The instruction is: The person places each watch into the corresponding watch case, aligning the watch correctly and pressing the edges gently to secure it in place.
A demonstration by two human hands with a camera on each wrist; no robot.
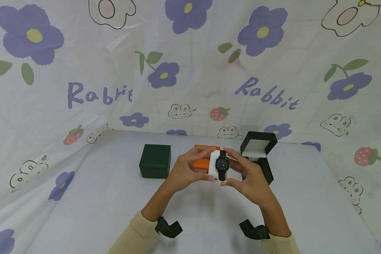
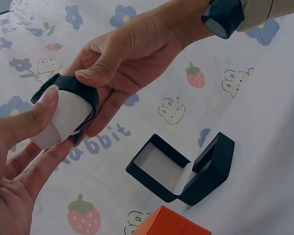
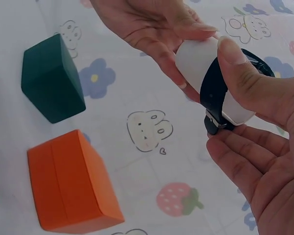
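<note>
A black wristwatch [image 1: 222, 163] with a square dark face is wrapped round a white watch cushion [image 1: 212, 164], held up above the table between both hands. My left hand [image 1: 186, 171] pinches the bare end of the cushion, thumb on one side and fingers on the other. At the watch end, my right hand [image 1: 250, 178] grips with its thumb and fingers. The black strap [image 3: 214, 88] circles the cushion, and its buckle [image 3: 216, 117] shows in the right wrist view. Part of the orange box [image 1: 201, 163] behind is hidden by the left hand.
A closed dark green box [image 1: 155, 161] stands left of the hands. To the right, a black watch box [image 1: 258, 137] stands with its lid raised, partly covered by the right hand. A patterned cloth [image 1: 184, 53] hangs behind the white table surface [image 1: 114, 197].
</note>
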